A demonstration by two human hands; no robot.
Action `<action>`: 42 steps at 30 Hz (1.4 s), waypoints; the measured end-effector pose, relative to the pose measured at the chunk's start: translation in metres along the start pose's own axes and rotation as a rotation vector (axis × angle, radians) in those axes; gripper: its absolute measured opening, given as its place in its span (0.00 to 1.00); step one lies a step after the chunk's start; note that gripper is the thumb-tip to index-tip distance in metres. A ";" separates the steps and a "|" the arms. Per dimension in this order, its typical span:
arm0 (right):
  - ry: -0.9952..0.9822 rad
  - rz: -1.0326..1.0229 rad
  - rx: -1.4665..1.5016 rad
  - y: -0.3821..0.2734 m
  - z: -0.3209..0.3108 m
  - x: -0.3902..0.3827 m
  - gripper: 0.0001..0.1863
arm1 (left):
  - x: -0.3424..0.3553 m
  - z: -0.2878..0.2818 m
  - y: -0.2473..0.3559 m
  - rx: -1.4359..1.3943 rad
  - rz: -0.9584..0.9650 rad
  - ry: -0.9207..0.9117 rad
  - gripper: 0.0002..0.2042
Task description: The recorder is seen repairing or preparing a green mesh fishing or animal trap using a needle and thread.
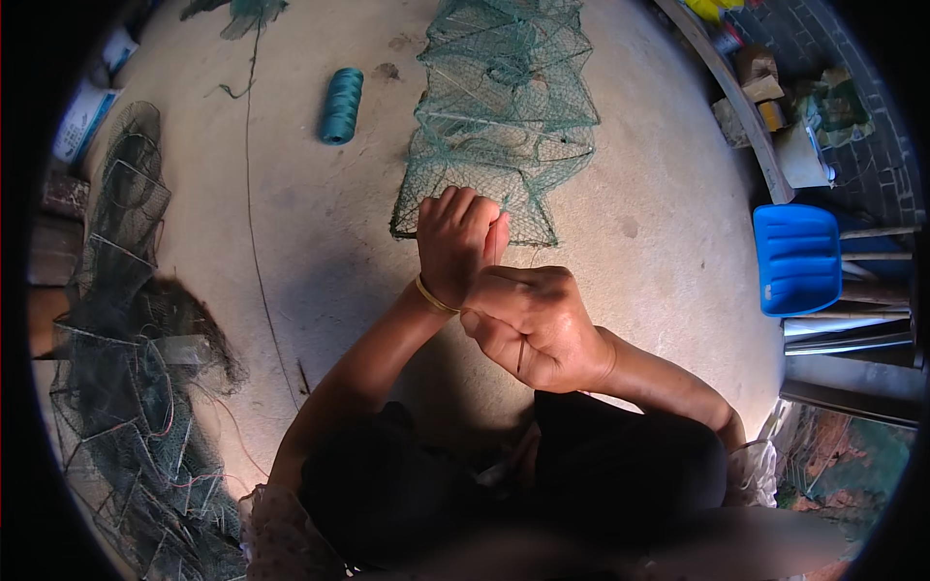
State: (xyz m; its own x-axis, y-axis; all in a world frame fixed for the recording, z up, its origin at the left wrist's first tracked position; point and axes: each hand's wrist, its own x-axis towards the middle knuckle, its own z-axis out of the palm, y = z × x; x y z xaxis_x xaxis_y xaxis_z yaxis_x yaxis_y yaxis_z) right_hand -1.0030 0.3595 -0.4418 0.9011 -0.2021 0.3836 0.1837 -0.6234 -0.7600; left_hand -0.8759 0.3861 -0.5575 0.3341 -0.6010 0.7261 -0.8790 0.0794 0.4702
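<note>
A green mesh folding trap (557, 160) stretches away from me over the pale floor, its wire frames spaced along it. At its near end my left hand (455, 232) is closed, fingers curled over the mesh at the edge. My right hand (542, 329) is closed just nearer to me, beside the left wrist. A thin dark needle-like piece (523, 356) pokes out between its fingers; the rest is hidden in the fist. A faint strand seems to run near the two hands. Left of the trap, a teal spool of twine (342, 107) lies on its side.
Dark bunched net traps (145, 407) with wire frames lie along the left. A thin dark cord (254, 213) runs lengthwise across the floor. At right are a wooden plank (731, 97), a blue plastic scoop (797, 259) and several poles (872, 257). White buckets (82, 121) stand far left.
</note>
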 end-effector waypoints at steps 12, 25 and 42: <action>0.023 0.166 -0.130 -0.029 -0.065 -0.017 0.04 | -0.007 -0.002 -0.001 -0.103 -0.168 -0.013 0.16; 0.281 0.730 -0.617 -0.004 -0.217 -0.101 0.11 | -0.011 -0.005 -0.002 0.004 -0.164 -0.062 0.08; -0.007 0.179 -0.501 0.045 -0.066 -0.024 0.10 | -0.013 -0.003 0.001 -0.012 -0.115 -0.014 0.08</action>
State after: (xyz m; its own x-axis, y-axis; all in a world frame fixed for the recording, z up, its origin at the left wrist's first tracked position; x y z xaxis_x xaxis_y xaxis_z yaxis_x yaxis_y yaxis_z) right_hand -1.0418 0.2865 -0.4505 0.9042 -0.3340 0.2661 -0.1815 -0.8647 -0.4683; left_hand -0.8803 0.3965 -0.5644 0.4280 -0.6175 0.6600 -0.8309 0.0186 0.5562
